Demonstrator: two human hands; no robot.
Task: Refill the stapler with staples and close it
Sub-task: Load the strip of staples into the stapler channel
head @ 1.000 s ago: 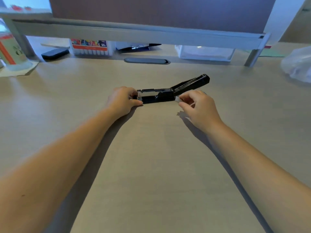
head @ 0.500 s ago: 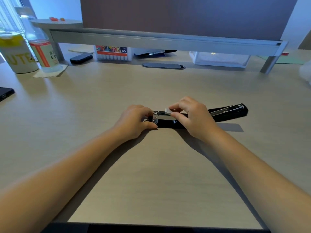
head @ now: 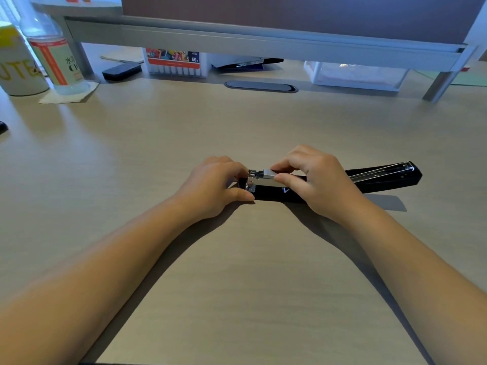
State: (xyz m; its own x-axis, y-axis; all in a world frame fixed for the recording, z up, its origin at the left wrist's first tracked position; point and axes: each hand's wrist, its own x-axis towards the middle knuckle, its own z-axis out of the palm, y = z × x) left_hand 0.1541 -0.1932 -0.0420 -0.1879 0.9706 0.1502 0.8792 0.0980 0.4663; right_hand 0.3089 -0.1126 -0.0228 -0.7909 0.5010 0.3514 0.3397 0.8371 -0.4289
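Observation:
A black stapler (head: 274, 193) lies on the desk, its lid (head: 384, 176) swung open flat to the right. My left hand (head: 213, 185) grips the stapler's left end, thumb along the front. Above the metal channel, my right hand (head: 313, 180) pinches a silver strip of staples (head: 266, 174) between thumb and forefinger. The strip rests on the channel near its front end. The middle of the stapler is hidden under my right hand.
At the back left stand a clear bottle (head: 55, 56) on a napkin and a white cup (head: 18, 64). Under the grey shelf (head: 263, 40) sit a marker box (head: 174, 61), a black clip (head: 247, 63) and a clear tray (head: 353, 75). A cable slot (head: 261, 86) lies in the desk.
My right hand carried the staple strip from the stapler's hinge leftward onto the channel. The lid dropped from tilted up to lying flat. The view shifted down and left.

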